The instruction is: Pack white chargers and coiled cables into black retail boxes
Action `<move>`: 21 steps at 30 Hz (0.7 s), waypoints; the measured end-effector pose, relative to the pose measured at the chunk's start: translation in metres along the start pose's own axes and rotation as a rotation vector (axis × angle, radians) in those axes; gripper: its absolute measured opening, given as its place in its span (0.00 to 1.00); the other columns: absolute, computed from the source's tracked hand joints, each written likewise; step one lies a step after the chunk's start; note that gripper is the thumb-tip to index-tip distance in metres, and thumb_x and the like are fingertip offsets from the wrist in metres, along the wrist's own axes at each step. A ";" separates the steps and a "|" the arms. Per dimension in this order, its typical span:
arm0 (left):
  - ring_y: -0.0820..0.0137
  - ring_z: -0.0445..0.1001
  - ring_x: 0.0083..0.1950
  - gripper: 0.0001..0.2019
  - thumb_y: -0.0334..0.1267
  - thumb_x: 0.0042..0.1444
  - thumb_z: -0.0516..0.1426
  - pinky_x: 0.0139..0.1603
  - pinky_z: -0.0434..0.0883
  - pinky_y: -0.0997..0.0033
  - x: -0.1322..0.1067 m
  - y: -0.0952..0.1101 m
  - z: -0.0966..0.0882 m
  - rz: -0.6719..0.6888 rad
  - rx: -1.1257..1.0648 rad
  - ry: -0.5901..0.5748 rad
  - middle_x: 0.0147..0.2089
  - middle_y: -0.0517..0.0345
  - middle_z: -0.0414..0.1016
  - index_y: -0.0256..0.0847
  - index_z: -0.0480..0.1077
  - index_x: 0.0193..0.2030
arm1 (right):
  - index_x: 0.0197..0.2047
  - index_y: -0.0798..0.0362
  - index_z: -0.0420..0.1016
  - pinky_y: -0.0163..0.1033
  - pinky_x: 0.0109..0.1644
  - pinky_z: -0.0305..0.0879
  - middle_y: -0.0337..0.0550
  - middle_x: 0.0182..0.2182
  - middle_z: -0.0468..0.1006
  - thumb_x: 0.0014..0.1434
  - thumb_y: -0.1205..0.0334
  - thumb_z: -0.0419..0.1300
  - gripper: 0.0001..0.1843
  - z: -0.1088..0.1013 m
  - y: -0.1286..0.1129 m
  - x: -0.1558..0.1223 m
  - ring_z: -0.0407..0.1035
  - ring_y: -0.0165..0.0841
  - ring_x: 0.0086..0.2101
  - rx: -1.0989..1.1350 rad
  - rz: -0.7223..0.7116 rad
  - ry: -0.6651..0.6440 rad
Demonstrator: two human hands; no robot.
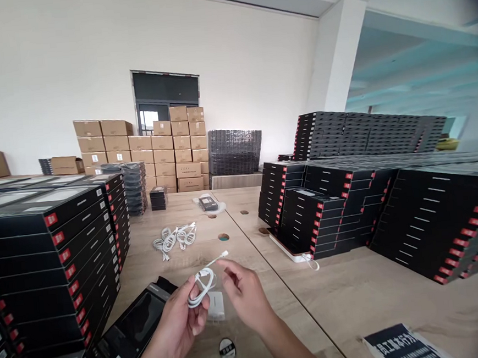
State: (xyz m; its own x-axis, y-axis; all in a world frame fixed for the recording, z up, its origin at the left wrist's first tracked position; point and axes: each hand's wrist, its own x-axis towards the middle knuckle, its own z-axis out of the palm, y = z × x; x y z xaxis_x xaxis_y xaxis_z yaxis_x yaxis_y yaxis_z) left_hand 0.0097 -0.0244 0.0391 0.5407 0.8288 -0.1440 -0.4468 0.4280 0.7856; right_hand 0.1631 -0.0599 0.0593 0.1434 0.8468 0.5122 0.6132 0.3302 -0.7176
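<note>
My left hand point(183, 321) is closed round a coiled white cable point(202, 284), held above the wooden table point(356, 296). One cable end with a plug point(222, 256) sticks out up and to the right. My right hand point(243, 294) hovers just right of the coil with fingers loosely curled, touching or nearly touching the cable. Under the hands lie a small white box point(216, 306) and an open black tray point(130, 331).
Tall stacks of flat black boxes with red tabs stand at the left point(50, 254) and right point(441, 218). More coiled white cables point(175, 238) lie farther back. Brown cartons point(157, 147) are piled by the wall. A printed sheet point(405, 348) lies at the near right.
</note>
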 end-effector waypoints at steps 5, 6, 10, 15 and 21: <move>0.76 0.70 0.18 0.22 0.57 0.50 0.61 0.13 0.55 0.83 0.001 -0.003 -0.003 -0.006 0.087 -0.073 0.24 0.58 0.75 0.40 0.60 0.27 | 0.42 0.44 0.82 0.38 0.42 0.65 0.42 0.34 0.71 0.58 0.60 0.60 0.10 0.002 -0.010 -0.002 0.68 0.36 0.37 -0.021 -0.136 -0.005; 0.75 0.71 0.19 0.22 0.56 0.51 0.61 0.13 0.56 0.83 0.000 -0.003 -0.004 -0.016 0.088 -0.096 0.25 0.58 0.75 0.40 0.60 0.27 | 0.38 0.45 0.82 0.38 0.43 0.65 0.42 0.34 0.70 0.59 0.60 0.59 0.09 0.002 -0.012 -0.003 0.68 0.36 0.38 0.028 -0.124 -0.010; 0.73 0.75 0.22 0.21 0.55 0.54 0.59 0.13 0.59 0.83 -0.004 0.000 -0.001 -0.073 0.046 -0.177 0.29 0.54 0.77 0.40 0.59 0.27 | 0.37 0.49 0.81 0.38 0.42 0.64 0.41 0.35 0.70 0.60 0.57 0.60 0.09 0.001 -0.015 0.000 0.68 0.35 0.37 0.373 -0.002 0.086; 0.72 0.78 0.25 0.19 0.52 0.58 0.57 0.14 0.62 0.85 -0.007 0.001 0.002 -0.137 -0.024 -0.271 0.33 0.52 0.78 0.40 0.60 0.27 | 0.32 0.50 0.79 0.35 0.35 0.63 0.38 0.28 0.71 0.54 0.52 0.67 0.10 -0.007 -0.005 0.011 0.64 0.30 0.30 0.937 0.200 0.269; 0.68 0.80 0.32 0.12 0.43 0.56 0.61 0.17 0.68 0.82 -0.009 -0.001 0.001 -0.095 -0.012 -0.344 0.41 0.48 0.79 0.38 0.67 0.40 | 0.32 0.52 0.80 0.31 0.29 0.64 0.36 0.26 0.73 0.44 0.61 0.75 0.12 -0.022 0.005 0.019 0.63 0.26 0.27 1.283 0.325 0.323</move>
State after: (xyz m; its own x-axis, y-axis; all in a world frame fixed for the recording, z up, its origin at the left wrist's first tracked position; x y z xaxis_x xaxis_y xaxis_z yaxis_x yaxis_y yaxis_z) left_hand 0.0060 -0.0330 0.0404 0.7876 0.6162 -0.0040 -0.3898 0.5032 0.7712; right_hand 0.1863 -0.0513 0.0761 0.4245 0.8838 0.1970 -0.6040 0.4385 -0.6655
